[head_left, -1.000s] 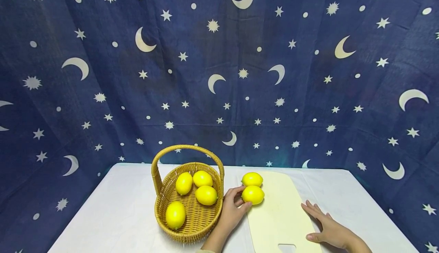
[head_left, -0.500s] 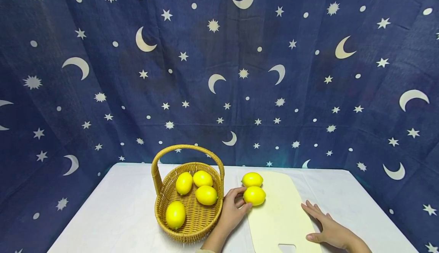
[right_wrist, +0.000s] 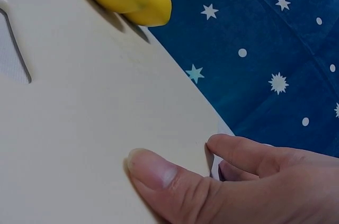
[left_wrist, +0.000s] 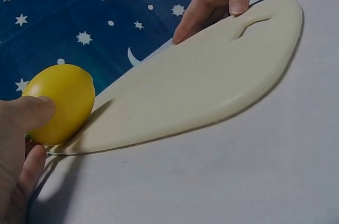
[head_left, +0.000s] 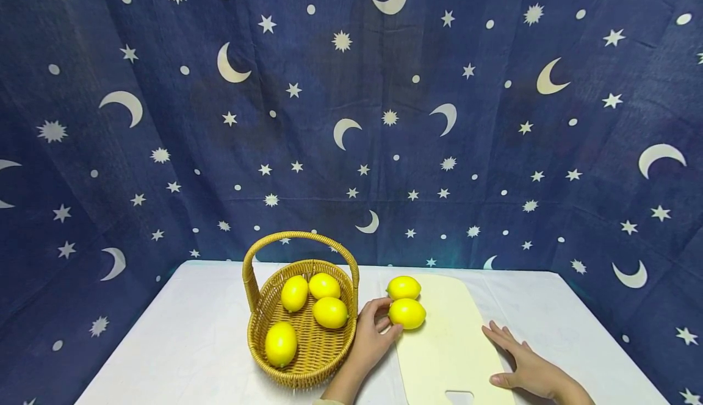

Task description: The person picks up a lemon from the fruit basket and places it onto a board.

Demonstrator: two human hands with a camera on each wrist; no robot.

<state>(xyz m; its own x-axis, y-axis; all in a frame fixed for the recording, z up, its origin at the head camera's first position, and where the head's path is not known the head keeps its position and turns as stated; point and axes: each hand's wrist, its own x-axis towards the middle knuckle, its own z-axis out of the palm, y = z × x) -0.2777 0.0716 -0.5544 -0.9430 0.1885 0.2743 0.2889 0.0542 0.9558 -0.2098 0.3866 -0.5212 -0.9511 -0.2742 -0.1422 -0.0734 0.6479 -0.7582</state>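
My left hand [head_left: 374,336] is at the left end of the nearer lemon [head_left: 407,313], which lies on the cream cutting board [head_left: 447,344]. In the left wrist view, the thumb [left_wrist: 39,112] presses on that lemon's side while other fingers curve at its stem end. Just behind it, a second lemon [head_left: 404,287] lies on the board's far left corner. Fingers extended, my right hand [head_left: 524,365] rests along the board's right edge. In the right wrist view, its thumb [right_wrist: 159,176] lies on the board and the index fingertip touches the edge.
A wicker basket [head_left: 302,380] with a tall arched handle stands left of my left forearm, holding several lemons [head_left: 331,312]. A white cloth [head_left: 181,338] covers the table. Behind it hangs a dark blue curtain [head_left: 307,149] with moons and stars.
The nearer lemon has shifted slightly to the right on the board. Both hands stay in nearly the same place.
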